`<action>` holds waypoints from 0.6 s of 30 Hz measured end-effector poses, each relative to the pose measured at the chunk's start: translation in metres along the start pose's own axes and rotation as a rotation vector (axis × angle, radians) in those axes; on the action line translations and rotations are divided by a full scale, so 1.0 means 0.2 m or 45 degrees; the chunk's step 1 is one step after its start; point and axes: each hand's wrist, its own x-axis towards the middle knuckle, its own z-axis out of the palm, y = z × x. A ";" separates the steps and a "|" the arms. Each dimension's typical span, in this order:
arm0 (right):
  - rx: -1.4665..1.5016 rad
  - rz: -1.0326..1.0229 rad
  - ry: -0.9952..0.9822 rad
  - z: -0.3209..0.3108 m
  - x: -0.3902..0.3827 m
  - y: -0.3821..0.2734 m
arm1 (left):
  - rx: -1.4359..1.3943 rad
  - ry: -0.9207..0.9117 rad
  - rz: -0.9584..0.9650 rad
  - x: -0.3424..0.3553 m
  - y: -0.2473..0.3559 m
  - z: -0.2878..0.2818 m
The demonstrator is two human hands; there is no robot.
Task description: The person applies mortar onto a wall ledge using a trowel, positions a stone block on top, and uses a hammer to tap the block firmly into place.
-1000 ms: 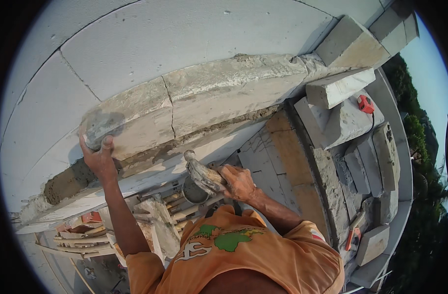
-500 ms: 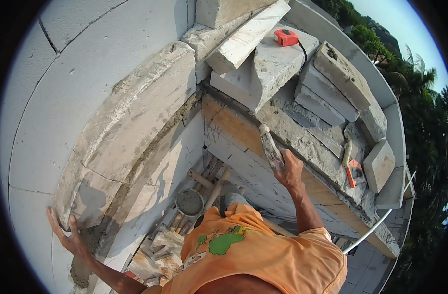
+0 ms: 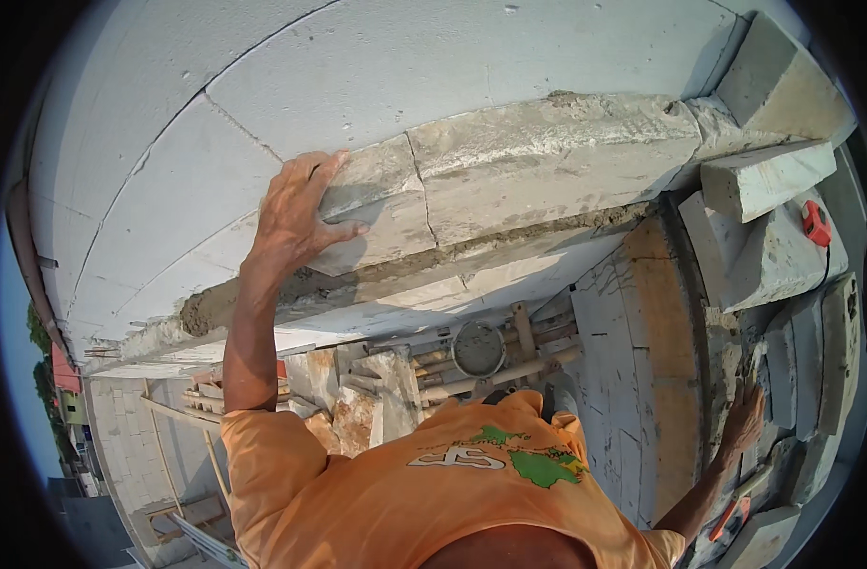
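My left hand (image 3: 296,213) grips the end piece of a weathered concrete block (image 3: 377,228) against the white wall, fingers over its top and thumb on its face. A band of grey mortar (image 3: 209,303) runs beneath the blocks. At the right, my right hand (image 3: 743,412) is on a mortar-crusted hand tool (image 3: 754,365) at the ledge, its fingers partly hidden. A bucket of mortar (image 3: 478,347) stands below, among poles.
Loose blocks (image 3: 765,185) are piled on the right ledge, with a red tape measure (image 3: 817,223) and an orange-handled saw (image 3: 730,520). Bamboo poles (image 3: 538,363) and rubble (image 3: 396,394) lie below beside my foot. The drop inside the walls shows timber framing (image 3: 173,455).
The view has swung to the right and back left. My right hand has moved with the tool from above the bucket to the right ledge. My left hand stays on the block.
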 end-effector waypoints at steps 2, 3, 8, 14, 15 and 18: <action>0.032 -0.050 0.038 0.05 0.03 0.03 | 0.024 -0.031 -0.052 0.02 0.02 0.01; 0.038 -0.062 0.036 0.04 0.06 0.02 | 0.038 -0.064 -0.090 0.03 0.03 0.02; -0.099 0.017 -0.126 0.02 0.13 -0.01 | 0.000 -0.004 -0.001 0.04 -0.02 0.05; -0.195 -0.077 -0.216 0.03 0.20 -0.03 | 0.162 0.242 0.181 -0.04 -0.01 0.07; -0.191 -0.084 -0.206 0.03 0.21 -0.04 | 0.203 0.282 0.171 -0.06 -0.01 0.07; -0.128 -0.115 -0.211 0.01 0.21 -0.07 | 0.293 0.536 0.037 -0.17 -0.04 0.09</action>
